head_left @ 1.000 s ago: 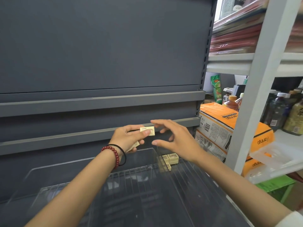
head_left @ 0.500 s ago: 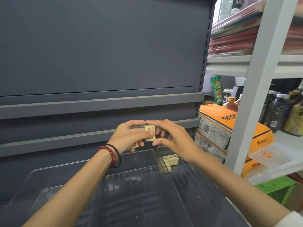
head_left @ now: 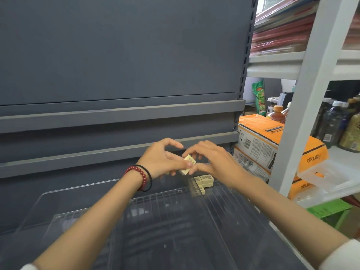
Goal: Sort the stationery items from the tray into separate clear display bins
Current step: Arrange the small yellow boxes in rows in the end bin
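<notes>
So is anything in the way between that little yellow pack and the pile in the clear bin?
No, nothing I can see. The left hand and right hand pinch the pack over the bin. The pile lies just below, with only open air between.

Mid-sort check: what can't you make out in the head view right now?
Head view only:
1. Small pale yellow block, pinched between left hand and right hand: print too small; fingers cover its edges.
2. Stacked pale yellow blocks in the clear plastic bin: count unclear, small and blurred.
3. Source tray: outside the frame.
</notes>
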A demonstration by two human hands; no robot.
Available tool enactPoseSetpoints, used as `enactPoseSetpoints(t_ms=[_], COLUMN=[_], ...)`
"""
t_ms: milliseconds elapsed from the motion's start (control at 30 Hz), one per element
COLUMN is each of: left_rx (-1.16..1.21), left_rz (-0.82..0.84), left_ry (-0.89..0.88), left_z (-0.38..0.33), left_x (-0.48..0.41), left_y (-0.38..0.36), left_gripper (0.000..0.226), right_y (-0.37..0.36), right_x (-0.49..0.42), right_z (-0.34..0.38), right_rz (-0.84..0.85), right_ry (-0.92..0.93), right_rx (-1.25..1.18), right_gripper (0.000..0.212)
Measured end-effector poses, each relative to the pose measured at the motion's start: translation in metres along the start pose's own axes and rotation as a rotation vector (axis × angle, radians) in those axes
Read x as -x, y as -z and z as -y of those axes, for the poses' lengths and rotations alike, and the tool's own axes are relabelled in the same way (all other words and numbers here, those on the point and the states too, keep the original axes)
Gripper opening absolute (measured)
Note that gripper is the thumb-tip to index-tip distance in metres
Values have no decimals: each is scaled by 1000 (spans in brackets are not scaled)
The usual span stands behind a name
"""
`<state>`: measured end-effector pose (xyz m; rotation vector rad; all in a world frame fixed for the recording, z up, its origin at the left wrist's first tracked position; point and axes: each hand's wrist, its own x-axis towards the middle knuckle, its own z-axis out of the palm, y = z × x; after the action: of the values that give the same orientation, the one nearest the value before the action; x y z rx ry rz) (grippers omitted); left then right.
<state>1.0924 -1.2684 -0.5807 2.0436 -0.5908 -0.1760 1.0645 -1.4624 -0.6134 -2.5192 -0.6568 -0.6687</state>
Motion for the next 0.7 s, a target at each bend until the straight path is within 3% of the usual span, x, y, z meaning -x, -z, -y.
enactPoseSetpoints(t_ms=[133,300,467,700], left_rx=[-45,-293,-389,-418], left_rz=[-87,-111,48,94], left_ry=[-5,-28,-60,-128], left_z=[2,13,27,40], left_x=[-6,-13,-12,-9], left_y=[-4,-5,1,11], left_gripper=[43,34,35,44], right_y=[-4,-16,-35,-46], right_x=[6,22,44,48], right_z=[-14,-41,-63,-63], right_rz=[-63,-62,73,169], right_ry=[-93,-334,-653,-751], right_rx=[-28,-19,-52,-9], right_gripper=[38,31,27,27])
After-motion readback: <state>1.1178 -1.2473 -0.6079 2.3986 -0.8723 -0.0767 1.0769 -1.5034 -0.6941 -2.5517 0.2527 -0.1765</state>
